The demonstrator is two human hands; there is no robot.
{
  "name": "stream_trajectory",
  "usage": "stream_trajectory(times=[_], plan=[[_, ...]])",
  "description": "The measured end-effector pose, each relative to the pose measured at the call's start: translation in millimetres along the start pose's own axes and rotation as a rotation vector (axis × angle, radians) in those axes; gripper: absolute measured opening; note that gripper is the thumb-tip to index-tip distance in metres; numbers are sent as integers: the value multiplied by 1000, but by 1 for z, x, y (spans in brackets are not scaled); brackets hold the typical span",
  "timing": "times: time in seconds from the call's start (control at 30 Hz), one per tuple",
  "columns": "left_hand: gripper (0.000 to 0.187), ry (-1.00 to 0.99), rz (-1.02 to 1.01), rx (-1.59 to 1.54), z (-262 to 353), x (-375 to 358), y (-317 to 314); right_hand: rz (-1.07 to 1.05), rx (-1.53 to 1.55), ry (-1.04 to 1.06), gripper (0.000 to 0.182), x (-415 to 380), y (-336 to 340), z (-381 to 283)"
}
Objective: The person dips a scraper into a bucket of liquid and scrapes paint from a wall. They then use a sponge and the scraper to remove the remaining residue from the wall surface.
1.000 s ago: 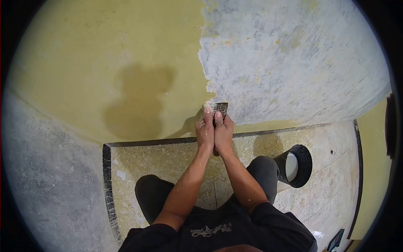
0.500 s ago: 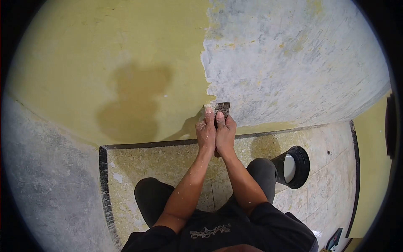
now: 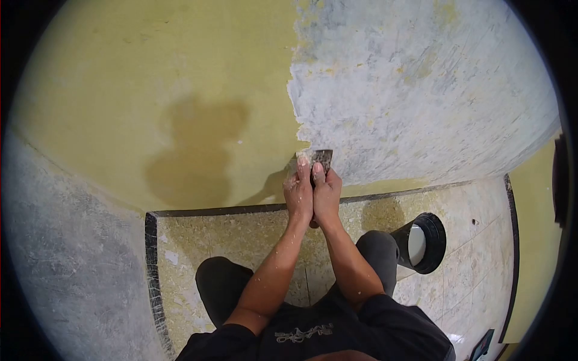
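A paint scraper (image 3: 325,157) has its dark, speckled blade against the wall, at the border between yellow paint (image 3: 114,120) and the scraped whitish surface (image 3: 373,114). My right hand (image 3: 327,195) is closed round its handle, thumb pointing up toward the blade. Pressed alongside, my left hand (image 3: 297,194) is closed on the scraper too, its thumb dusted with pale paint bits. Most fingers of both hands are hidden from above. The handle's brown end shows below, between my wrists.
A black bucket (image 3: 438,243) holding whitish liquid stands right of my knee. Paint flakes litter the tiled floor (image 3: 186,240). Dark edging (image 3: 241,210) runs along the wall's foot. A grey, patchy wall (image 3: 66,259) rises at left, and a dark object (image 3: 483,345) lies at lower right.
The whole view has shifted slightly. Both hands and the scraper keep nearly the same place on the wall, with the same grip.
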State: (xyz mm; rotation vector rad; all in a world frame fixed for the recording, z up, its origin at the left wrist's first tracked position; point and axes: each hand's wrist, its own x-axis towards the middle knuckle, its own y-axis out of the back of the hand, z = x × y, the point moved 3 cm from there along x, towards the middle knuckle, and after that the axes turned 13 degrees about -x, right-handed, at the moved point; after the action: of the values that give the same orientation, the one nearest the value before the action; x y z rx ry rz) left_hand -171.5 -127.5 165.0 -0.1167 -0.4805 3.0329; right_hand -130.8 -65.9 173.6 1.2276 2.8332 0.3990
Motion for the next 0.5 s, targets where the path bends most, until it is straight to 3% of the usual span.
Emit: stream_trajectory(times=[0.13,0.2,0.3,0.5], plan=[[60,117,-28,-140,-13,-1,0,-45,114,-35,30,-1,0,7],[57,99,-81,-252,-12,-3,-3,79,261,38,30,-1,-2,9],[56,126,-146,-131,-16,0,4,64,77,38,29,-5,-1,17],[58,219,-182,-151,-3,-1,8,13,120,173,28,-6,-6,15]])
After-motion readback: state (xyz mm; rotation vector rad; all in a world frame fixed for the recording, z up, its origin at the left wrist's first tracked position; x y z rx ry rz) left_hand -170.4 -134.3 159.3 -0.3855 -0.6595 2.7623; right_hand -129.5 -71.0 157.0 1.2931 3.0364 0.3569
